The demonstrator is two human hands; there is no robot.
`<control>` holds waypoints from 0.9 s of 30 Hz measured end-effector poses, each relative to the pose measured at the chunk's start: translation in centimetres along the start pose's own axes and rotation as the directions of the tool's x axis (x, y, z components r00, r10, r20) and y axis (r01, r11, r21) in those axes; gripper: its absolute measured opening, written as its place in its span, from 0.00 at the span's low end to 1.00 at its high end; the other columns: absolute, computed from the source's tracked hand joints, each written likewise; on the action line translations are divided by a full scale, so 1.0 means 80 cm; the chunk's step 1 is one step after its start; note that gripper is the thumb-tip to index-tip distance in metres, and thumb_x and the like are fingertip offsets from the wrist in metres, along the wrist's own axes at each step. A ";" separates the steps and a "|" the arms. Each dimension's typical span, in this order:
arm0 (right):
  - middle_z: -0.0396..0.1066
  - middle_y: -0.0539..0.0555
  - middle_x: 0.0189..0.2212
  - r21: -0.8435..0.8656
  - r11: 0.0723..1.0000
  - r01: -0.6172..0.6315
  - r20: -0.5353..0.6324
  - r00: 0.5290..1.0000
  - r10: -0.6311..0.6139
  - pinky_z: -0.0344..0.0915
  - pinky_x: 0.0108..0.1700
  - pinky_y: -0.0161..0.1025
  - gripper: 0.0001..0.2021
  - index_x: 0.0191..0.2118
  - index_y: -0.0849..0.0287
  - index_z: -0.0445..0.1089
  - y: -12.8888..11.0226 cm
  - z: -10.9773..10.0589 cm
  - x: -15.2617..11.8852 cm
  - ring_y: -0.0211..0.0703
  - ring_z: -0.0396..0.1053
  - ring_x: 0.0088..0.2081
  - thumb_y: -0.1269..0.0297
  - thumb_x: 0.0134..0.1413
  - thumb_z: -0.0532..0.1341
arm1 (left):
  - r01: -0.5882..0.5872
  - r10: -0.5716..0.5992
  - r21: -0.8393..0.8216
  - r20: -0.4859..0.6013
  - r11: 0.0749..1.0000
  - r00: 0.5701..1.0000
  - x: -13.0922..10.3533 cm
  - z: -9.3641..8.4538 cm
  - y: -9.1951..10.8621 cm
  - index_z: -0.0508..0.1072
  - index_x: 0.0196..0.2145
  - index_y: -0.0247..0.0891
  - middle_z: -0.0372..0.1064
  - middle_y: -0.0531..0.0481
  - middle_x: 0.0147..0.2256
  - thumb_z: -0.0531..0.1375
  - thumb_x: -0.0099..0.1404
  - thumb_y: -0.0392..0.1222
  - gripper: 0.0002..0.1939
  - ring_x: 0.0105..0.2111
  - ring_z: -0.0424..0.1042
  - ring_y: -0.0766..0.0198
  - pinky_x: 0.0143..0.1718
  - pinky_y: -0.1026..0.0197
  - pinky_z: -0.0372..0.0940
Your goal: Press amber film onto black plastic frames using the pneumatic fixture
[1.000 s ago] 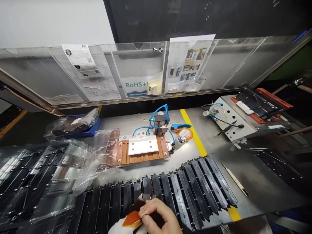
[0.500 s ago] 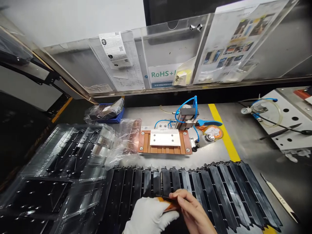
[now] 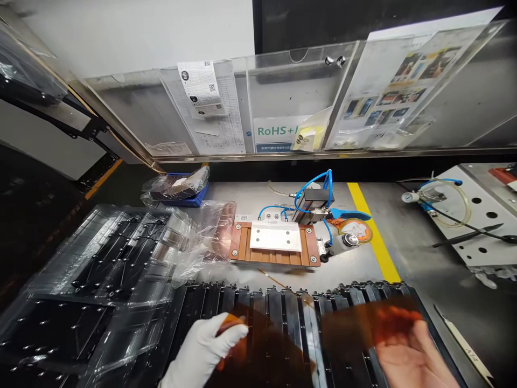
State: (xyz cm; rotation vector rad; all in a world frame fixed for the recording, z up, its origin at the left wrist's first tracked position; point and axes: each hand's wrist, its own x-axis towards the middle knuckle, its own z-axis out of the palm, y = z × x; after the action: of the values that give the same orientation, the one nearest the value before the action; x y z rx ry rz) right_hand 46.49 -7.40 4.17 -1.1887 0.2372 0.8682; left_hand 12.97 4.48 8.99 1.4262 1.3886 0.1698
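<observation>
Moving apart after meeting — gloved left hand (image 3: pixel 204 342) pinching an amber sheet (image 3: pixel 266 350) at lower centre, bare right hand (image 3: pixel 410 355) behind a second sheet (image 3: pixel 347 330) at lower right of the frame, its grip unclear — so the sheets now look separated

White-gloved left hand (image 3: pixel 200 345) (7 o'clock), bare right hand (image 3: pixel 412 353) (4 o'clock) now apart; translucent amber film (image 3: pixel 349 328) spread wider.

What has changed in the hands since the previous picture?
The left hand has moved leftward and the right hand rightward, away from each other. The left still holds amber film, and more film now shows. The fixture, black strips and pale tool stayed.
</observation>
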 end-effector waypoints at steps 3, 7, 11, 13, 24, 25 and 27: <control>0.78 0.46 0.31 -0.200 0.950 0.241 -0.031 0.967 -0.252 0.73 0.37 0.43 0.07 0.35 0.41 0.75 -0.027 -0.018 0.012 0.42 0.74 0.34 0.48 0.54 0.63 | 0.002 0.001 0.050 -0.068 0.999 0.998 0.016 -0.022 -0.016 0.77 0.36 0.41 0.75 0.55 0.28 0.58 0.62 0.58 0.18 0.22 0.67 0.67 0.26 0.67 0.60; 0.78 0.49 0.32 -0.395 0.900 0.183 0.034 0.982 -0.184 0.72 0.36 0.36 0.21 0.39 0.48 0.75 -0.027 0.011 0.005 0.41 0.74 0.35 0.48 0.37 0.72 | -0.142 0.103 0.298 0.142 0.944 0.984 0.057 0.008 -0.010 0.78 0.38 0.46 0.75 0.55 0.25 0.59 0.61 0.59 0.17 0.24 0.72 0.62 0.28 0.65 0.61; 0.77 0.51 0.27 -0.642 0.738 0.206 0.247 0.967 -0.055 0.71 0.36 0.34 0.23 0.30 0.55 0.74 -0.002 0.055 0.000 0.43 0.74 0.33 0.46 0.26 0.74 | -0.389 0.320 0.518 0.221 0.762 0.921 0.098 0.063 0.005 0.77 0.45 0.45 0.77 0.44 0.38 0.66 0.55 0.51 0.20 0.39 0.74 0.48 0.42 0.53 0.64; 0.75 0.51 0.26 -0.720 0.630 0.290 0.419 0.906 0.061 0.71 0.36 0.36 0.20 0.27 0.56 0.73 0.013 0.067 0.001 0.43 0.73 0.32 0.45 0.34 0.71 | -0.425 0.396 0.479 0.167 0.768 0.903 0.103 0.076 0.013 0.75 0.50 0.45 0.75 0.42 0.44 0.64 0.58 0.46 0.21 0.45 0.71 0.46 0.47 0.49 0.62; 0.68 0.48 0.28 -0.803 0.435 0.407 0.590 0.641 0.490 0.62 0.34 0.36 0.11 0.34 0.56 0.66 0.066 0.105 -0.016 0.39 0.64 0.30 0.53 0.53 0.61 | -0.093 0.132 -0.162 0.255 0.982 0.958 0.064 0.082 0.050 0.79 0.25 0.36 0.69 0.56 0.21 0.61 0.57 0.42 0.09 0.24 0.64 0.68 0.27 0.67 0.57; 0.68 0.48 0.28 -0.810 0.419 0.411 0.585 0.624 0.518 0.61 0.33 0.36 0.12 0.35 0.56 0.67 0.065 0.102 -0.012 0.38 0.63 0.29 0.52 0.53 0.62 | -0.084 0.118 -0.155 0.228 0.984 0.967 0.065 0.080 0.048 0.78 0.24 0.36 0.69 0.55 0.21 0.61 0.56 0.43 0.09 0.24 0.64 0.68 0.27 0.67 0.58; 0.67 0.47 0.27 -0.829 0.403 0.389 0.559 0.603 0.569 0.60 0.33 0.35 0.15 0.36 0.55 0.67 0.060 0.092 0.001 0.38 0.63 0.29 0.49 0.50 0.64 | -0.067 0.088 -0.143 0.148 0.988 0.985 0.071 0.072 0.042 0.77 0.23 0.36 0.69 0.55 0.21 0.61 0.55 0.43 0.09 0.23 0.65 0.67 0.27 0.66 0.59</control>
State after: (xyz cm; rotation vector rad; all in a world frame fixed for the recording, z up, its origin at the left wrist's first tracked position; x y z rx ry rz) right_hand 41.22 -0.39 3.63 -1.6390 -1.1627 1.6996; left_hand 20.99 6.54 6.03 1.3503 1.1737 0.1975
